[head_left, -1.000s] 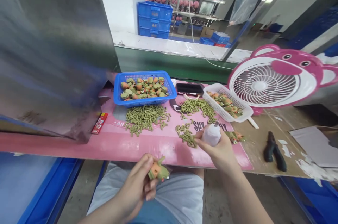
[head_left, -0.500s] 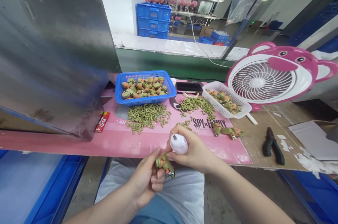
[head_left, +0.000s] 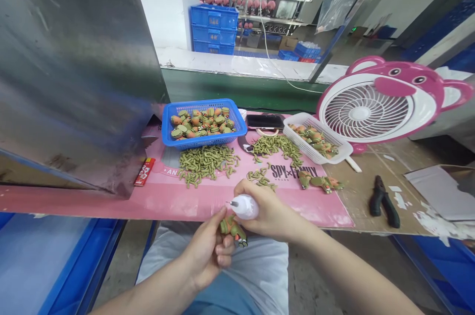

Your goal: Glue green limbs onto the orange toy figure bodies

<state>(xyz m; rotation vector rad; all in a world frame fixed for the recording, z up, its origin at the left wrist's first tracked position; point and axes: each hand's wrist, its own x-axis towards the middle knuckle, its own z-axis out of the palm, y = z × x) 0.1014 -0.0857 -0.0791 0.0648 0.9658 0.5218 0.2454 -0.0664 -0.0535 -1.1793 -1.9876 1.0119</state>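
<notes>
Over my lap, my left hand (head_left: 210, 248) pinches a small green and orange toy figure (head_left: 233, 230) between thumb and fingers. My right hand (head_left: 261, 206) is wrapped round a white squeeze bottle (head_left: 245, 206) with a thin metal needle tip, which points left just above the figure. On the table beyond lie a large pile of small curved green pieces (head_left: 204, 162) and a second pile of green pieces (head_left: 276, 147). A blue basket (head_left: 204, 144) holds many similar green and orange figures. Several more are in a white basket (head_left: 311, 149), and a few assembled figures (head_left: 321, 182) lie on the mat.
A pink bear-shaped fan (head_left: 371, 102) stands at the right, with black-handled pliers (head_left: 384, 202) in front of it. A phone (head_left: 264, 122) lies between the baskets. At the left are a red packet (head_left: 144, 172) and a large metal panel (head_left: 81, 67). Blue crates (head_left: 214, 27) are stacked behind.
My right hand has tipped the bottle, so its needle now points left instead of up towards me. My left hand still holds the figure, shifted slightly.
</notes>
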